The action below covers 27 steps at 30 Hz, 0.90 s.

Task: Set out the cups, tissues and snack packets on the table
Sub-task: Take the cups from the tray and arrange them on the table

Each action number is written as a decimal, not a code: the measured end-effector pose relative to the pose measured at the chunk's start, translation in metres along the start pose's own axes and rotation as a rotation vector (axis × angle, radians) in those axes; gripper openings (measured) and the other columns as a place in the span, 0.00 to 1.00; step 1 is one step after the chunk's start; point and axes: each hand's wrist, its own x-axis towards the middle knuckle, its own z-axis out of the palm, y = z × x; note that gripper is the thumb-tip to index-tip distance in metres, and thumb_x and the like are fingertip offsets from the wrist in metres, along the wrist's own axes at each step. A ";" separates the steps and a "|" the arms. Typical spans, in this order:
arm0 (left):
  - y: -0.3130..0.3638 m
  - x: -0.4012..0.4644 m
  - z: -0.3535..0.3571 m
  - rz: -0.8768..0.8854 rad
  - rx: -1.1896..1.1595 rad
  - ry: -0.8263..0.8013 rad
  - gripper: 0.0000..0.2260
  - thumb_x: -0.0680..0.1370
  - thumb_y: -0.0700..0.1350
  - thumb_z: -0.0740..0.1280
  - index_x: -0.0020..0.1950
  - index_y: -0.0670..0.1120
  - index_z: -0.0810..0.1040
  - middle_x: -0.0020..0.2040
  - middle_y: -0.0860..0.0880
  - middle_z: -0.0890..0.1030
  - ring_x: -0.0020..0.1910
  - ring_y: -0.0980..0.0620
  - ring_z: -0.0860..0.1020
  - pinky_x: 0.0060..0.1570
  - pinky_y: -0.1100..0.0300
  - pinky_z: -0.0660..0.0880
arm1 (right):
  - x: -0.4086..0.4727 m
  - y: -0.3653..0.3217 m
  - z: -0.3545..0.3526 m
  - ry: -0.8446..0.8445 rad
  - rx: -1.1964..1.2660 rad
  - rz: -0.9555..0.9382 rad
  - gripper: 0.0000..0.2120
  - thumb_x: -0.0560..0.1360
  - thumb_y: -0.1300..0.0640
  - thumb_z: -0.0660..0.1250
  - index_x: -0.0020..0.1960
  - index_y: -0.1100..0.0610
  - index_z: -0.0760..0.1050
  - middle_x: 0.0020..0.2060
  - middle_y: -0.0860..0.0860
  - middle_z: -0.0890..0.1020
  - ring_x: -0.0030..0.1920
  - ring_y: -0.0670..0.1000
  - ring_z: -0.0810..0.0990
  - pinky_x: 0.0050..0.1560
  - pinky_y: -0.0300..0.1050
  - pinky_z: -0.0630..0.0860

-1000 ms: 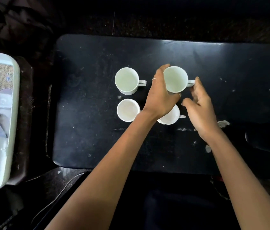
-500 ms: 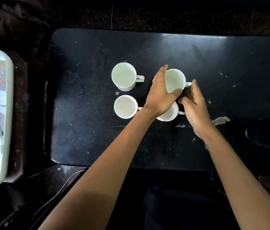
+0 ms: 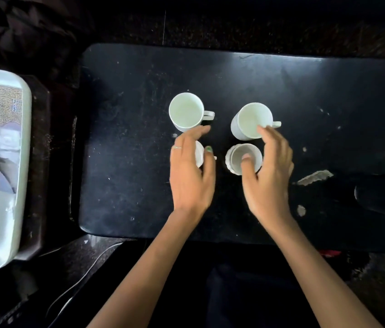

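Note:
Four white cups stand in a square on the black table [image 3: 127, 162]. The far left cup [image 3: 186, 111] and far right cup [image 3: 252, 121] are uncovered, handles pointing right. My left hand [image 3: 190, 178] hovers with relaxed fingers over the near left cup [image 3: 199, 154], which is mostly hidden beneath it. My right hand [image 3: 268, 178] is spread beside the near right cup [image 3: 238, 158]; its thumb lies across that cup's mouth and its fingertips reach the far right cup's rim. Neither hand grips anything. No tissues or snack packets are recognisable.
A white plastic tub [image 3: 24, 147] sits on a dark stand left of the table. Torn paper scraps [image 3: 314, 177] lie on the table's right part, beside a dark rounded object [image 3: 380, 197]. A cable [image 3: 80, 278] runs over the floor in front.
My left hand let go of the far right cup and drew back left over the near left cup. My right hand shifted slightly toward the near right cup.

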 end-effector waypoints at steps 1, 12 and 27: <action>-0.004 0.000 -0.006 -0.002 0.040 0.037 0.18 0.77 0.40 0.60 0.66 0.49 0.72 0.64 0.54 0.74 0.61 0.56 0.70 0.60 0.71 0.64 | -0.003 -0.006 0.005 -0.029 -0.034 -0.053 0.24 0.74 0.57 0.59 0.69 0.58 0.66 0.70 0.54 0.68 0.70 0.54 0.64 0.65 0.45 0.57; -0.041 0.067 -0.032 -0.200 0.120 -0.218 0.25 0.82 0.44 0.53 0.79 0.49 0.50 0.77 0.52 0.60 0.75 0.53 0.58 0.63 0.71 0.54 | 0.026 -0.051 0.066 -0.337 -0.405 -0.219 0.32 0.78 0.44 0.42 0.76 0.62 0.50 0.77 0.59 0.52 0.77 0.57 0.49 0.75 0.55 0.43; -0.034 0.100 -0.021 -0.175 0.097 -0.318 0.23 0.82 0.44 0.52 0.77 0.51 0.56 0.55 0.49 0.79 0.61 0.48 0.74 0.60 0.54 0.71 | 0.050 -0.048 0.071 -0.359 -0.509 -0.093 0.32 0.81 0.43 0.44 0.77 0.58 0.38 0.77 0.55 0.43 0.77 0.53 0.39 0.73 0.55 0.35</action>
